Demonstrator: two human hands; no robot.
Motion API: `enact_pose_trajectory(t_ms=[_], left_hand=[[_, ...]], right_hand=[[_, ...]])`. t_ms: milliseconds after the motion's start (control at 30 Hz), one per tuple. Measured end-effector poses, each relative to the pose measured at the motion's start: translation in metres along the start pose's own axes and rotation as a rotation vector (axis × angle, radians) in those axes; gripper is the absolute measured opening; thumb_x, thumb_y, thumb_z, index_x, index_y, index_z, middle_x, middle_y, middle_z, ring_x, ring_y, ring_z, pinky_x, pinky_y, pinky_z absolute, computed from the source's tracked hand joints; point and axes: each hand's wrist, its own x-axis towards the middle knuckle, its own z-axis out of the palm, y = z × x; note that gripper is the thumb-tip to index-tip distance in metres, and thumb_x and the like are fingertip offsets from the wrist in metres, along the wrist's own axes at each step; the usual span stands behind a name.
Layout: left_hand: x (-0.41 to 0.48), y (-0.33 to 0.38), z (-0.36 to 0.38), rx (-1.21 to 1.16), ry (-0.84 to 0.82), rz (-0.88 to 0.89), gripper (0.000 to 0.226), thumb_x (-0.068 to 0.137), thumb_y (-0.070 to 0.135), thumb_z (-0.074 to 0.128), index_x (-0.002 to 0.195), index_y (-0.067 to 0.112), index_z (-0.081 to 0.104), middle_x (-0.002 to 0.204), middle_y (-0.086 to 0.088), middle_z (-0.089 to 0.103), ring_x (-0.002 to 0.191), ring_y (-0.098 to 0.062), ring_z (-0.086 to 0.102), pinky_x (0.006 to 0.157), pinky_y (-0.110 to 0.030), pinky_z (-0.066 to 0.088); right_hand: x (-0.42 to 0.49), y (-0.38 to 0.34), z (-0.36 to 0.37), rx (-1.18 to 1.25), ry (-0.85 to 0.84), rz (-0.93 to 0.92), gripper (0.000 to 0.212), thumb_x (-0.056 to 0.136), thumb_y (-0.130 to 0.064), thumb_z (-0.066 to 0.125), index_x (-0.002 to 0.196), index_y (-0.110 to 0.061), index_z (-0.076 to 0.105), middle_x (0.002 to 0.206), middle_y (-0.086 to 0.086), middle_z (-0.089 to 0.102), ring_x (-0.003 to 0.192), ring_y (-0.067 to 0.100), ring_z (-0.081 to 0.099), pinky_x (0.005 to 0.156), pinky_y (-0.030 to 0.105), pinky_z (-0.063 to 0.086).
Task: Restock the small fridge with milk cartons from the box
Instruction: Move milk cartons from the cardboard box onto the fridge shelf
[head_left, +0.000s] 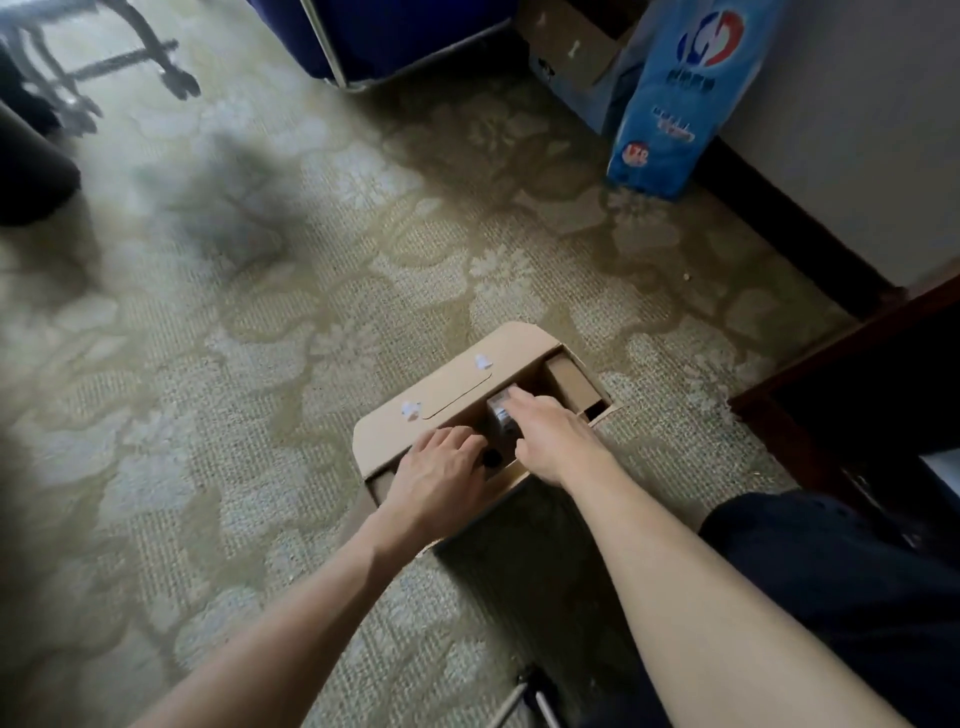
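Two bare forearms stretch down and forward on my feed, both ending inside the open cardboard box (447, 384) that sits on the patterned carpet (260, 322).

The left hand (441, 470) is palm down at the near-left end of the box, knuckles up and fingers bent over into the opening. Their tips are hidden in the dark interior, so I cannot tell whether they grasp anything.

The right hand (550, 436) reaches further in, towards the middle. Its fingers lie across the top of one pale milk carton (500, 415) and the thumb sits on the carton's near side, so I read this as a grip on it. The picture is blurred there. The carton stands upright inside the box, against the long flap.

I count one carton in view; the rest of the inside is too dark to count. The long flap (467, 364) lies folded outwards on the far side and carries two white scraps (483, 362).

Further off I see one blue pack (675, 98) leaning on the wall (857, 130), and one second cardboard box (571, 47) beside it. One dark-clothed knee (841, 582) fills the lower right.
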Motion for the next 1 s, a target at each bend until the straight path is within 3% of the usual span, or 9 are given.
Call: enact_pose_trajectory(t_ms=[100,200,333,467,700,1000], left_hand=[[-0.004,-0.004,0.008,-0.029,0.008,-0.005,0.049,0.094,0.044,0.032,0.127,0.021,0.060,0.131,0.002,0.059,0.124,-0.018,0.053,0.107,-0.035,0.041],[-0.005,-0.008,0.017,-0.045,0.009,-0.021,0.037,0.095,0.032,0.048,0.129,0.021,0.057,0.134,0.002,0.057,0.127,-0.018,0.052,0.107,-0.035,0.041],[-0.004,-0.009,0.017,-0.029,-0.007,-0.032,0.039,0.094,0.029,0.052,0.131,0.019,0.056,0.137,0.001,0.055,0.128,-0.019,0.051,0.107,-0.035,0.041],[-0.002,-0.012,0.017,-0.034,-0.021,-0.046,0.040,0.094,0.030,0.052,0.133,0.019,0.053,0.138,0.002,0.052,0.127,-0.018,0.050,0.107,-0.034,0.041],[-0.007,-0.010,0.005,-0.015,-0.050,-0.078,0.042,0.096,0.034,0.048,0.136,0.021,0.050,0.139,0.003,0.049,0.128,-0.018,0.047,0.104,-0.036,0.043],[-0.008,0.003,-0.053,-0.029,0.013,-0.011,0.045,0.097,0.036,0.047,0.140,0.024,0.045,0.145,0.003,0.046,0.130,-0.018,0.046,0.105,-0.037,0.043]], right_hand=[[0.006,0.005,0.015,-0.022,0.011,-0.013,0.062,0.094,-0.007,0.054,0.150,-0.020,0.030,0.157,-0.005,0.019,0.128,0.030,0.042,0.100,0.048,0.047],[0.011,0.005,0.019,-0.046,0.045,-0.012,0.064,0.093,-0.006,0.058,0.148,-0.021,0.030,0.144,0.001,0.024,0.122,0.031,0.043,0.092,0.047,0.050],[0.015,-0.001,0.019,-0.133,0.111,0.003,0.055,0.089,0.002,0.061,0.136,-0.016,0.041,0.132,0.010,0.034,0.111,0.033,0.051,0.083,0.043,0.052],[0.018,0.001,0.013,-0.269,0.139,0.010,0.039,0.091,-0.002,0.060,0.125,-0.015,0.047,0.122,0.012,0.044,0.109,0.031,0.055,0.077,0.040,0.052],[0.017,0.007,-0.004,-0.328,0.229,-0.004,0.016,0.096,-0.010,0.055,0.110,-0.015,0.059,0.124,0.008,0.045,0.114,0.026,0.048,0.079,0.037,0.049],[-0.026,-0.018,-0.047,-0.144,0.291,-0.008,0.024,0.095,-0.027,0.059,0.113,-0.012,0.054,0.114,0.009,0.061,0.104,0.031,0.063,0.081,0.040,0.047]])
